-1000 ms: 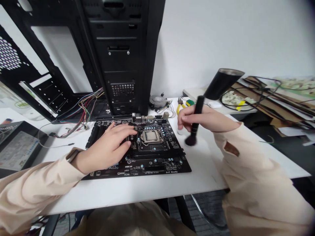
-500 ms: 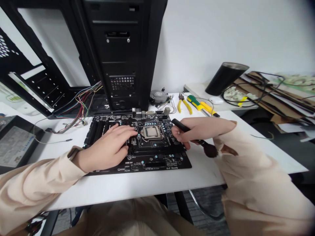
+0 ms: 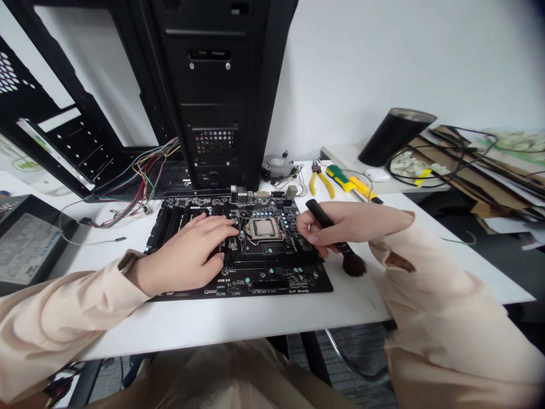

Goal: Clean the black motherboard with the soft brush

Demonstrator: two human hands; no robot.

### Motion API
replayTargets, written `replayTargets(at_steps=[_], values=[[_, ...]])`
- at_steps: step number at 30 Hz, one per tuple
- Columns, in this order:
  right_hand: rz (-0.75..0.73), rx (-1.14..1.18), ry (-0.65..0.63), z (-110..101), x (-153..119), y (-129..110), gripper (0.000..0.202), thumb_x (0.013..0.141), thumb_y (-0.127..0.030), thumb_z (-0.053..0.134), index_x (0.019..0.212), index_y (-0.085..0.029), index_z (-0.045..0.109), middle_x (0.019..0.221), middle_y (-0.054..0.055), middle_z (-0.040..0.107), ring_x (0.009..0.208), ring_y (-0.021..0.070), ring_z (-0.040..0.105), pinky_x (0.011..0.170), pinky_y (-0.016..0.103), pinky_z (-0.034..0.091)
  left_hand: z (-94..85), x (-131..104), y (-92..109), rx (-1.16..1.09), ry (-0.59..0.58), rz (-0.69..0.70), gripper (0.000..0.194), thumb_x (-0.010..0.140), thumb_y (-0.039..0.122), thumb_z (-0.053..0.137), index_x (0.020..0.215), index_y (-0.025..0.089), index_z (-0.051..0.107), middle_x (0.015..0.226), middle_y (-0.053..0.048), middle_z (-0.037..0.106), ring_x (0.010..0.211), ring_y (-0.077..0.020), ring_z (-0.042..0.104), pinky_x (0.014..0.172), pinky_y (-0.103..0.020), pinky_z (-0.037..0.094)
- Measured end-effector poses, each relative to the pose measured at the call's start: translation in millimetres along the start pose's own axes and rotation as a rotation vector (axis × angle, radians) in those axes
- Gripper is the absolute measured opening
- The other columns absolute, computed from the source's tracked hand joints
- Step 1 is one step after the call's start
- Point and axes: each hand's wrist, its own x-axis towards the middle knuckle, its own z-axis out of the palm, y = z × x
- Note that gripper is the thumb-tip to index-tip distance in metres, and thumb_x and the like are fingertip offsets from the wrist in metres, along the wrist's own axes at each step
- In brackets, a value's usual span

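A black motherboard (image 3: 259,272) lies flat on the white table, its silver processor (image 3: 264,228) showing in the socket. My left hand (image 3: 191,250) rests palm down on the board's left part, fingers stretched out towards the socket, covering some slots. At the board's right edge, my right hand (image 3: 336,224) is closed around the black handle of a brush (image 3: 321,215). The brush's dark bristles (image 3: 354,264) point down and to the right, over the table just beyond the board.
Behind the board stands an open black computer case (image 3: 213,113) with loose coloured wires (image 3: 147,170). A cooler fan (image 3: 276,166), pliers (image 3: 320,179) and a green-yellow screwdriver (image 3: 340,177) lie at the back. A power supply (image 3: 25,244) sits left; a black cup (image 3: 394,136) stands back right.
The brush has tilted in my right hand: its bristles have swung down and left, and the handle is steeper. My left hand has stayed in place on the motherboard.
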Motion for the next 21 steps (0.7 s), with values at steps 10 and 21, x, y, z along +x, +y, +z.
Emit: replayTargets(at_steps=[10,21], values=[[0.001,-0.061,-0.02,-0.3,1.7,-1.3,0.015,0.08,-0.032,0.054,0.077,-0.018,0.049,0.058,-0.003,0.058,0.054,0.0102,0.052,0.053,0.023,0.04,-0.1,0.3,0.3,-0.002,0.004,-0.014,0.041,0.088,0.023,0.038,0.124,0.011,0.054,0.133,-0.015,0.053,0.127,-0.0288,0.045,0.11,-0.055,0.029],[0.139,-0.131,-0.049,-2.4,-5.5,-1.1,0.019,0.077,-0.034,0.054,0.069,-0.018,0.05,0.067,0.0,0.064,0.055,0.0097,0.054,0.05,0.021,0.038,-4.0,-0.3,0.5,-0.048,-0.051,-0.011,0.044,0.083,0.014,0.038,0.124,0.014,0.053,0.134,-0.012,0.052,0.13,-0.0262,0.042,0.112,-0.053,0.026]])
